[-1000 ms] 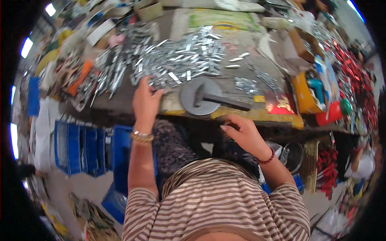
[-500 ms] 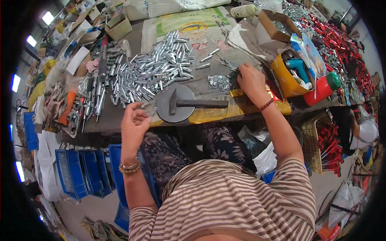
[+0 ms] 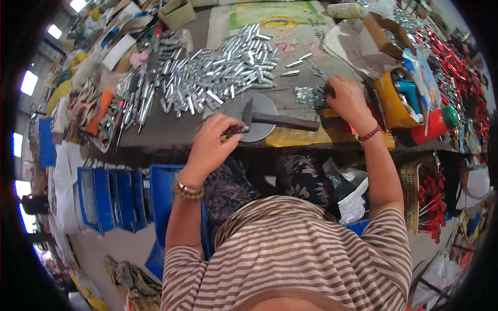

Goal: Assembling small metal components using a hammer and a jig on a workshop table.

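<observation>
My left hand (image 3: 215, 142) is closed, its fingertips pinching a small, dark, shiny metal part (image 3: 234, 130) at the near left rim of a round grey metal plate (image 3: 263, 136). A hammer (image 3: 288, 122) rests across that plate, its head on the plate and its handle pointing right. Beside a small heap of short silvery pieces (image 3: 307, 96) is my right hand (image 3: 348, 101), fingers bent together; whatever they grip is hidden. Thin metal pieces (image 3: 317, 71) lie just beyond it. A large pile of silvery metal tubes (image 3: 223, 72) spreads over the table to the left.
At right stand a yellow container (image 3: 392, 106) with a teal tool in it, a red bottle with green cap (image 3: 436, 124) and an open cardboard box (image 3: 384, 33). Clutter with an orange-handled tool (image 3: 99, 113) fills the left. Blue bins (image 3: 96, 199) sit below the table edge.
My left hand has come right to the plate, and its fingers now pinch a metal part. My right hand has shifted slightly nearer the small heap. The whole view has also shifted.
</observation>
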